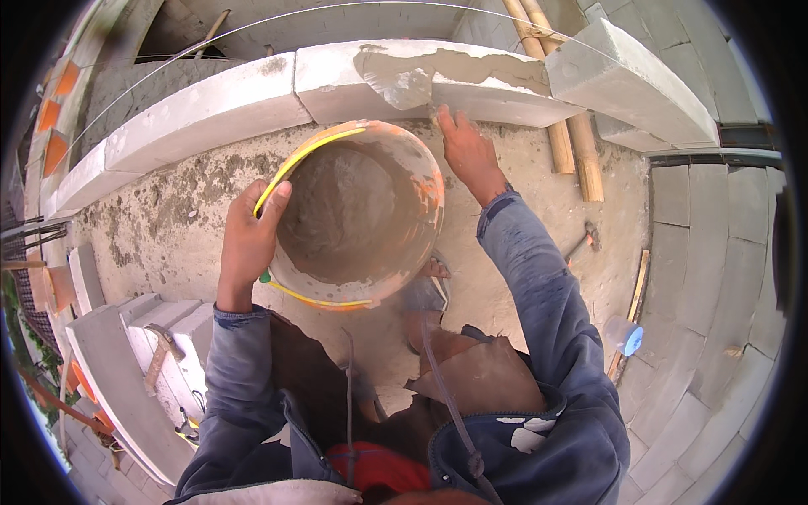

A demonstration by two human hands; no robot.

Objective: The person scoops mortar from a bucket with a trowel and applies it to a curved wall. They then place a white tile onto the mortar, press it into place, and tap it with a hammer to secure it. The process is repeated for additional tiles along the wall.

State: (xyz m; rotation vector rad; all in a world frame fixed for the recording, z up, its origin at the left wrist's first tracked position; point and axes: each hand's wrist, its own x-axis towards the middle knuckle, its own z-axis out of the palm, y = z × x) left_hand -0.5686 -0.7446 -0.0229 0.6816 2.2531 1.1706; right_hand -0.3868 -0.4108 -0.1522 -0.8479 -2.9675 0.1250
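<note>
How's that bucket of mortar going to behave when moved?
Probably heavy: the bucket holds a broad mass of grey mortar. Its mortar-smeared rim could be slippery. The mortar looks pasty, so it'd likely slump rather than splash if tipped.

Mortar (343,215) lies in the bucket (427,198), the block wall (332,84) beyond.

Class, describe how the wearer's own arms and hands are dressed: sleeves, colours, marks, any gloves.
Both the left hand and the right hand are bare, without gloves. The left sleeve and right sleeve are long, wrinkled and dark blue, reaching the wrists. Both look faded to greyish blue in places, with darker smudges on the right one.
</note>
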